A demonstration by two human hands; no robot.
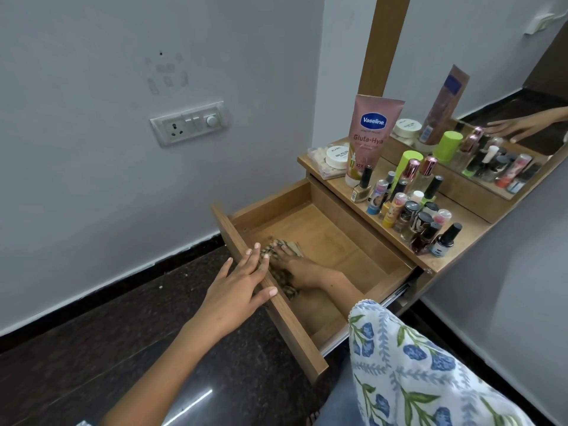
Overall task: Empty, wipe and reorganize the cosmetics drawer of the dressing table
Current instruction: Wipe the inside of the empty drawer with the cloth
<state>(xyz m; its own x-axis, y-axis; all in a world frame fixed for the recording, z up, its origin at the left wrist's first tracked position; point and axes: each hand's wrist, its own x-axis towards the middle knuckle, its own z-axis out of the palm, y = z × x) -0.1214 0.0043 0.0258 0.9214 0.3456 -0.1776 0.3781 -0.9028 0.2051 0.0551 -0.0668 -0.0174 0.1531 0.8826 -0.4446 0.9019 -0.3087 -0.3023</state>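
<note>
Wooden drawer point(381, 265) stands pulled out. On its front edge rests the left hand point(236, 290), fingers straight and spread. Just right, inside the drawer, the right hand point(296, 265) presses a patterned cloth point(281, 276) flat against the bottom, fingers extended. Cosmetics bottles point(412, 204) crowd the dressing table point(455, 262) top.

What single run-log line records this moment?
stage: wiping | drawer: emptied | right hand: presses cloth | left hand: on drawer front | cosmetics: on shelf

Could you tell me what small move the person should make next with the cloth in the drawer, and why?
Probably sweep the cloth toward the drawer's back right, away from the front panel. The right hand presses it only at the front left corner, the left hand steadies the drawer front, and the rest of the drawer floor lies bare, seemingly unwiped.
</note>
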